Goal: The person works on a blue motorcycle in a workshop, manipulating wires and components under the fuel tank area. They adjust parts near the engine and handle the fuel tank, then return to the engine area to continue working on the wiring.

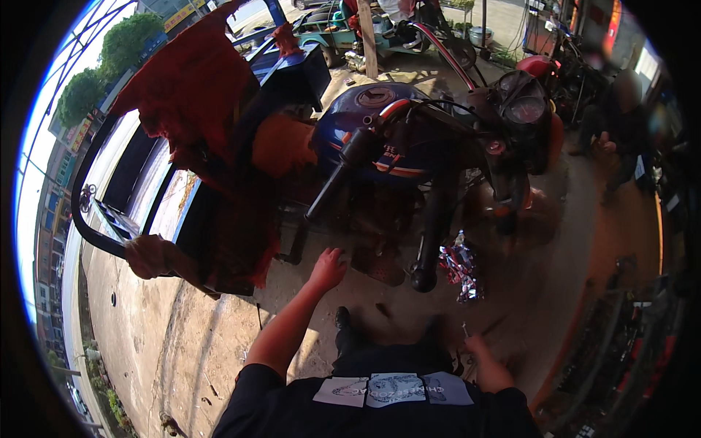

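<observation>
A motor tricycle with a blue fuel tank (365, 153), dark handlebar and round gauge (524, 109) stands before me, a tattered red cover (190, 95) over its cab frame. My left hand (328, 269) is below the bars near the machine's dark lower parts, fingers loosely bent and apparently holding nothing. My right hand (476, 344) is low at the right, closed on a slim metal tool (465, 328) resembling a wrench. A crumpled shiny foil item (458, 266) lies right of the front fork (427, 263). The engine area is in deep shadow.
Another person (613, 135) crouches at the right beside other motorbikes (558, 80). Dark racks of parts (628, 343) line the lower right. A green cart (328, 40) and wooden post (366, 51) stand behind. Concrete ground (153, 328) extends left toward a street with buildings.
</observation>
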Available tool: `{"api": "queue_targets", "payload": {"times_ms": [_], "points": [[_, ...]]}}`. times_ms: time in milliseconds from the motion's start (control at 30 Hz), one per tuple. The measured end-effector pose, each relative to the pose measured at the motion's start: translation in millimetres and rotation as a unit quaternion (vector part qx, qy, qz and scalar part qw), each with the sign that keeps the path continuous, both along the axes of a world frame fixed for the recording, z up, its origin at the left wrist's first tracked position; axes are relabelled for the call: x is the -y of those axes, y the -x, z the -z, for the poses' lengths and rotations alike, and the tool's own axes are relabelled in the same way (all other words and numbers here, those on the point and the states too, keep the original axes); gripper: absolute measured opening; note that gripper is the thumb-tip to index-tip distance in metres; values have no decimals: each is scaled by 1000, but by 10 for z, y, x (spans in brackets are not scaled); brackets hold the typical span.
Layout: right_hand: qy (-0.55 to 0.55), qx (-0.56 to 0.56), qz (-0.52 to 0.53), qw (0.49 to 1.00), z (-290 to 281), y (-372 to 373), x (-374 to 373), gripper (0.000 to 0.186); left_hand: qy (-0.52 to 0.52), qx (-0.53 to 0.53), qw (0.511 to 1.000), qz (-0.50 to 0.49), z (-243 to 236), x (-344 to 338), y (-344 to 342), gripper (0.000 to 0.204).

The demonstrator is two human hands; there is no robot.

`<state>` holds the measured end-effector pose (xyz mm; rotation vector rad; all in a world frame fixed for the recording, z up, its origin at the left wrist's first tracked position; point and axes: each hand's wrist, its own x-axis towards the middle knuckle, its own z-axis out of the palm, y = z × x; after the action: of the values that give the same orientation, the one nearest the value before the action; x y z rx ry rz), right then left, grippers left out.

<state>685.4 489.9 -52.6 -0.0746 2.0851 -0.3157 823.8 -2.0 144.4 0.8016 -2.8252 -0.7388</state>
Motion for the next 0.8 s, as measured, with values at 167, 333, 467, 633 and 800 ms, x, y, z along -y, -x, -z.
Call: {"api": "queue_targets", "payload": {"times_ms": [167, 333, 467, 633, 800], "points": [[104, -7, 180, 978, 438, -821, 66, 21, 100, -235, 944, 210, -837, 855, 1772, 46], [200, 19, 303, 932, -461, -1323, 1401, 19, 187, -233, 898, 324, -1373, 1106, 3085, 56], [325, -1, 366, 872, -306, -1119, 2579, 12, 192, -269, 901, 279, -1263, 1170, 3828, 53], [412, 5, 488, 770, 215, -410, 3637, 11, 193, -240, 900, 308, -991, 948, 3951, 49], [354, -91, 463, 808, 683, 838, 4438, 18, 330, -157, 863, 348, -1141, 1184, 3890, 48]]}}
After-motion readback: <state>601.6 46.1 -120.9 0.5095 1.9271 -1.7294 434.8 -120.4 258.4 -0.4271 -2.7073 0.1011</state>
